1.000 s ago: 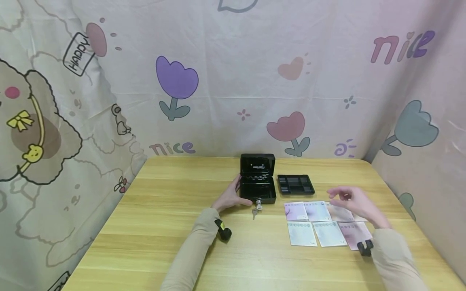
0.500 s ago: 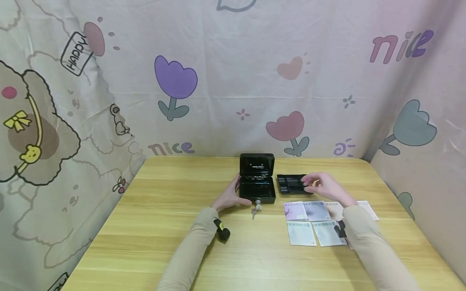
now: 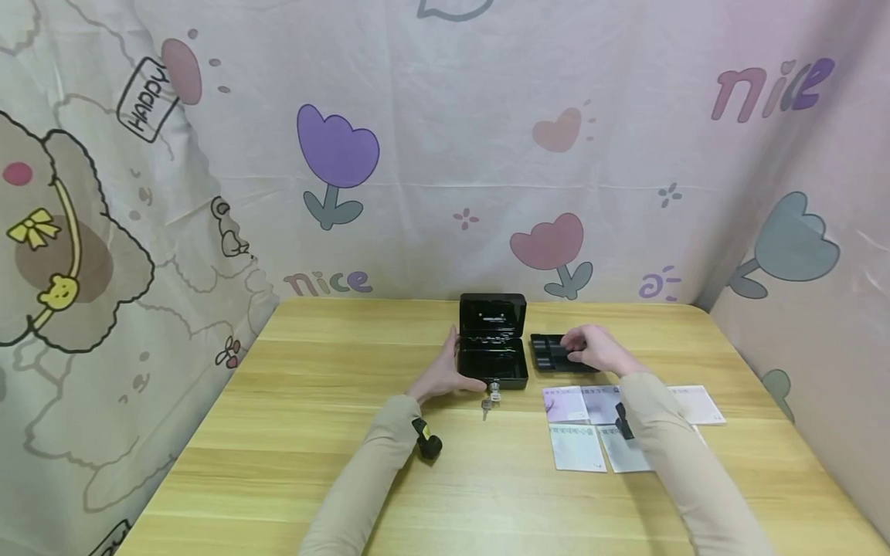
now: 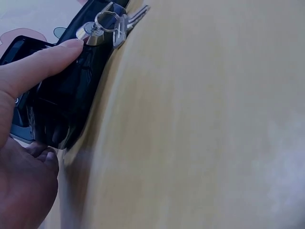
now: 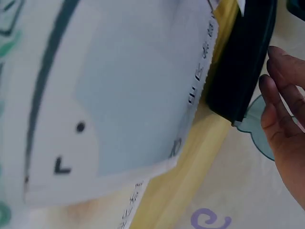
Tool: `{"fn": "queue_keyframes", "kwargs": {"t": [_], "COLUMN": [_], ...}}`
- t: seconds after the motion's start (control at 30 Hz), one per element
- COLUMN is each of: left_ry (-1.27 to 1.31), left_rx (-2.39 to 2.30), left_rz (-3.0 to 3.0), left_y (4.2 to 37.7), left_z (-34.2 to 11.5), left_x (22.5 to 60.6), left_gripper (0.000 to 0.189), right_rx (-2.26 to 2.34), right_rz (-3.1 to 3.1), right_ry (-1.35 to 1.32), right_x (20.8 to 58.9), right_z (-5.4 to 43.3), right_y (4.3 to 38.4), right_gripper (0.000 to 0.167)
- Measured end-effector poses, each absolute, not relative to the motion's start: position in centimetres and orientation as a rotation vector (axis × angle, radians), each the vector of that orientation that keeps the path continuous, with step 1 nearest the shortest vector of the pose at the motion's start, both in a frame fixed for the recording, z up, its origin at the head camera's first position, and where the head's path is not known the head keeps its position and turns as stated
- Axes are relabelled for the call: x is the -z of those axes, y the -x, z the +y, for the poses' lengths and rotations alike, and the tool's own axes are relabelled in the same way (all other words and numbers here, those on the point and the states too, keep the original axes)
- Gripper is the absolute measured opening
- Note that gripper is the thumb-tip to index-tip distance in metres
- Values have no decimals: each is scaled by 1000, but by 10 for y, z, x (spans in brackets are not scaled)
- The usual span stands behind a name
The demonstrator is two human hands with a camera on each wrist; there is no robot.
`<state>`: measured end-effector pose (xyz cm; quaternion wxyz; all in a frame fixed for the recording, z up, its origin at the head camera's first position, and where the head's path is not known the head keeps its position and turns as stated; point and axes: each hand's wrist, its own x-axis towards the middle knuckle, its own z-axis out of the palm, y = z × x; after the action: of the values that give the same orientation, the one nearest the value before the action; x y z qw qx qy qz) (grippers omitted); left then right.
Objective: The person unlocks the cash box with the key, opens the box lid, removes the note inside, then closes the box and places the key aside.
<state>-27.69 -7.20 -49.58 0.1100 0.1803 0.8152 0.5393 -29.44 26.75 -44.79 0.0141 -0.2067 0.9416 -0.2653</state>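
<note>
My left hand (image 3: 442, 377) holds a small black cash box (image 3: 514, 383) at its left side, the thumb along the front beside the lock. Its lid (image 3: 492, 314) stands raised, and the inside looks bare. A key (image 3: 486, 408) hangs from a ring at the lock; the left wrist view shows the keys (image 4: 121, 31) closer. Over the right part of a black compartment tray (image 3: 544, 361) is my right hand (image 3: 598, 350), fingers loosely bent. In the right wrist view nothing shows between its fingers (image 5: 281, 67); whether they touch the tray (image 5: 236, 71) is unclear.
Several pastel printed paper pads (image 3: 578, 448) lie in two rows in front of the tray, partly hidden by my right sleeve (image 3: 667, 432). The wooden table (image 3: 334, 371) meets a patterned cloth (image 3: 417, 232) at the back.
My right hand has moved left from above the paper pads to the tray, its sleeve now covering some pads. My left hand has stayed at the cash box.
</note>
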Motion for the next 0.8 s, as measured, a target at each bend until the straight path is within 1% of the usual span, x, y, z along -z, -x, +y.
{"fn": "queue_keyframes", "kwargs": {"t": [0.2, 0.43, 0.8], "left_ry": [-523, -576, -558], "left_rx": [-1584, -1617, -1549], "left_rz": [2397, 2367, 2400], "left_y": [277, 278, 276], "left_z": [-71, -70, -72], "left_x": [495, 498, 496], "left_gripper": [141, 139, 136], "right_rx": [841, 908, 909], "right_rz": [2906, 2838, 2797], "right_ry": [641, 627, 580], "right_x": [451, 456, 458], "right_z": [263, 260, 259], "right_y": [300, 306, 308], "right_gripper": [17, 17, 15]}}
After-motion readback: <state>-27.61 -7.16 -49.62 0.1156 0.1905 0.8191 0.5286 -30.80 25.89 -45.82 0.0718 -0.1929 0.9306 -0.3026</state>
